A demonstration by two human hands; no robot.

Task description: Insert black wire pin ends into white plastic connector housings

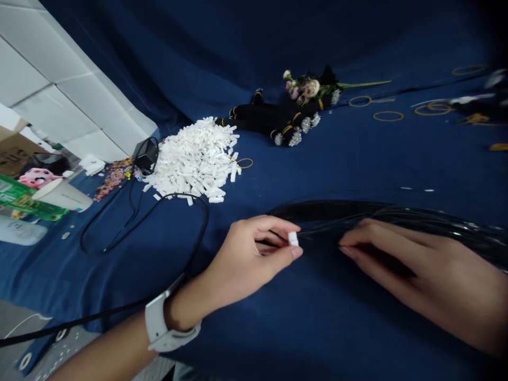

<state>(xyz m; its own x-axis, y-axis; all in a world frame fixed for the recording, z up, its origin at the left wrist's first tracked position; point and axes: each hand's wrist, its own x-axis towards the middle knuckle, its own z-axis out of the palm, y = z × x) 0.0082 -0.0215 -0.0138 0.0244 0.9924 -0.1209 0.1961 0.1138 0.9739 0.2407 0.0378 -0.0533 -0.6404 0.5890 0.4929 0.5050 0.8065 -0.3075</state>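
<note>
L hand [246, 259] clenched on white plastic pc [292, 238], thin ends of black strand bundle [397, 222] reaching it. R hand [413, 270] on strands, grip unclear. Blue cloth [119, 264] beneath; white pc pile [194, 164] fwd-left.

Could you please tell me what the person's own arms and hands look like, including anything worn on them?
The forearms are bare, with no sleeves, and neither the left hand nor the right hand wears gloves. A white watch with a wide strap sits on the left wrist.
</note>
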